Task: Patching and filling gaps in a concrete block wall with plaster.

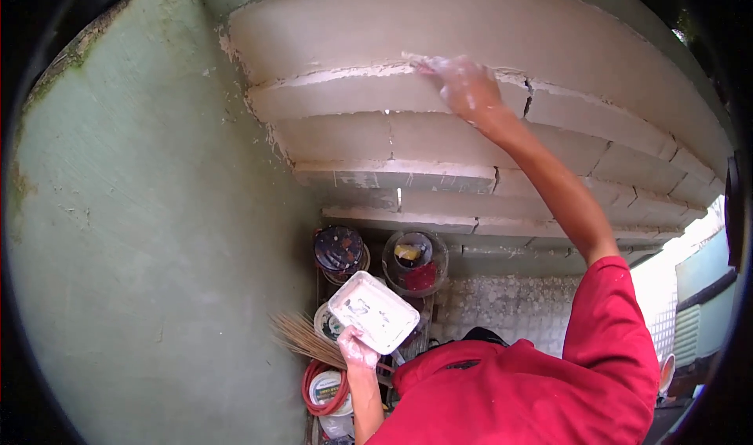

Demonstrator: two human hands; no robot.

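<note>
In my left hand (pixel 358 349), closed on its near edge, is a shallow white rectangular tray (pixel 375 311) with dark smears and pale residue inside. White paste coats these fingers. My right arm reaches up to a pale block wall (pixel 353 135), where my right hand (pixel 467 88), also smeared white, is at a long joint (pixel 337 74) lined with pale filler. Its fingers are closed and somewhat blurred. A small pale tip shows past them against the joint, but I cannot make out what it is.
A smooth green-grey wall (pixel 157 233) stands at the left. Below are a paint-spotted dark bucket (pixel 339 250), a clear tub (pixel 439 276) holding a smaller container and a red item, a bundle of thin sticks (pixel 302 339) and a coiled red hose (pixel 307 394). Several wall joints show dark cracks.
</note>
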